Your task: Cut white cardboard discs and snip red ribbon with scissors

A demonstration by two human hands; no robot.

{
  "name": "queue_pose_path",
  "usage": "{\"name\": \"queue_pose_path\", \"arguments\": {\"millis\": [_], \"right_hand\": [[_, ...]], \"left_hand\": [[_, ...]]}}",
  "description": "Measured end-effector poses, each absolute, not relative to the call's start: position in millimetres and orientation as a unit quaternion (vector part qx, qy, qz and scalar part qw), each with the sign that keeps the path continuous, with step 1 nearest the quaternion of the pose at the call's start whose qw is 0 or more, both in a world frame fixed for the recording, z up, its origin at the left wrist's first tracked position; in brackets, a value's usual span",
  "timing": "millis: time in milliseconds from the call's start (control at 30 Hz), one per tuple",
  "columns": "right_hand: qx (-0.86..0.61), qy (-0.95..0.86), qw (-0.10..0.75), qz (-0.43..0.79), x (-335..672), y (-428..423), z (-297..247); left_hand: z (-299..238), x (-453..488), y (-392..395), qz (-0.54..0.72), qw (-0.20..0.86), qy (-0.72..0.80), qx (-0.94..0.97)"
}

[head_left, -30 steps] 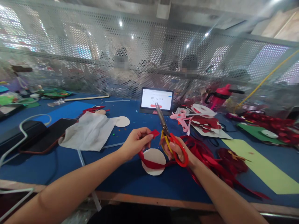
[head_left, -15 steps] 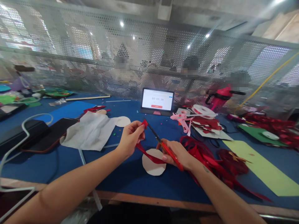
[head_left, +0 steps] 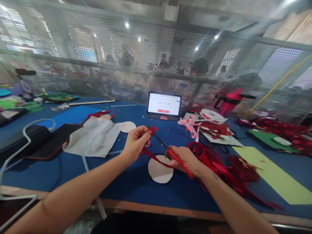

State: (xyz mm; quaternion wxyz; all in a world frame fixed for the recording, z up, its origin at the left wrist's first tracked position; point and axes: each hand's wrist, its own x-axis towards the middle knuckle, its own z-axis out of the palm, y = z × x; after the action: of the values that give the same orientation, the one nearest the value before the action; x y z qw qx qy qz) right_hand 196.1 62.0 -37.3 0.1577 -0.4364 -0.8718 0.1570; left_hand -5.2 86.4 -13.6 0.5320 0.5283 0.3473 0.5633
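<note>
My left hand [head_left: 136,143] pinches the end of a red ribbon [head_left: 153,156] above the blue table [head_left: 126,182]. The ribbon's short red tip sticks up past my fingers and the rest trails down to the right. My right hand [head_left: 184,159] grips red-handled scissors [head_left: 170,152], whose thin blades point up and left and meet the ribbon right at my left fingertips. A white paper disc [head_left: 160,169] lies flat on the table under both hands.
A tangle of red ribbon [head_left: 219,169] lies to the right, by a yellow-green sheet [head_left: 268,175]. White cloth [head_left: 94,136], a phone [head_left: 52,141] and a cable sit left. A tablet [head_left: 164,104] showing a timer stands behind, near a pink glue gun [head_left: 190,125]. Mesh screen beyond.
The scissors have swung down from pointing upright to lie low and slanted, their tips now at the ribbon by my left fingers. My left hand has shifted slightly left and up.
</note>
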Motion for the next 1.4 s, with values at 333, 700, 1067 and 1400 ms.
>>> {"name": "queue_pose_path", "arguments": {"millis": [333, 700, 1067, 1400], "right_hand": [[-0.47, -0.867, 0.135, 0.095, 199, 68, -46], [-0.515, -0.828, 0.164, 0.149, 194, 68, -41], [-0.437, -0.692, 0.355, 0.453, 180, 57, -40], [-0.387, -0.627, 0.445, 0.509, 178, 56, -42]], "left_hand": [[-17, -10, 93, 0.542, 0.542, 0.328, 0.552], [-15, -9, 91, 0.519, 0.561, 0.338, 0.549], [-23, 4, 71, 0.297, 0.381, 0.317, 0.816], [-25, 3, 69, 0.297, 0.309, 0.303, 0.852]]}}
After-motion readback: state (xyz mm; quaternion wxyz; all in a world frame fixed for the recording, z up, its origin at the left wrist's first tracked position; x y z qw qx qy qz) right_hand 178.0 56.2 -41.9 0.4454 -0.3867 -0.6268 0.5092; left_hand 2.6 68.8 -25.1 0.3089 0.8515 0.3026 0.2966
